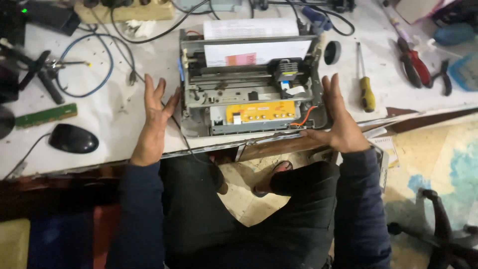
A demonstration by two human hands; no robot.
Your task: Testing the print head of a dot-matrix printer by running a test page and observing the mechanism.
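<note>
1. Head view, the centre: an opened printer [249, 84], its outer cover off, sits on the white counter [114, 124] close to the near edge, right in front of the seated person. Its grey frame, a yellow circuit board [259, 112] along the front and a black print carriage [286, 69] on the rail are exposed. White paper [251, 37] stands in the rear feed.

2. Head view, the hands: the left hand [152, 122] lies flat with fingers spread, at the printer's left side, the thumb touching or just short of the frame. The right hand [336, 119] stands at the right side, palm turned inward against the casing, thumb pointing along the front corner. Both hands are open, well apart from each other, and clamped on nothing; they bracket the machine from 2 sides, which looks like a way to steady or shift it squarely.

3. Head view, right of the printer: a yellow-handled screwdriver [367, 89] lies just beyond the right hand, within easy reach. Farther right lie red-handled pliers [413, 62] and a smaller pair with dark handles [444, 77]. A black round part [332, 52] rests by the printer's rear corner.

4. Head view, left of the printer: a black computer mouse [73, 138], a green circuit strip [46, 115] and a loop of blue cable [94, 65] lie pushed aside, well apart from the left hand.

5. Head view, below: the person's knees, in dark trousers, sit under the counter's edge, and a sandalled foot rests on the patterned floor [443, 159].
</note>
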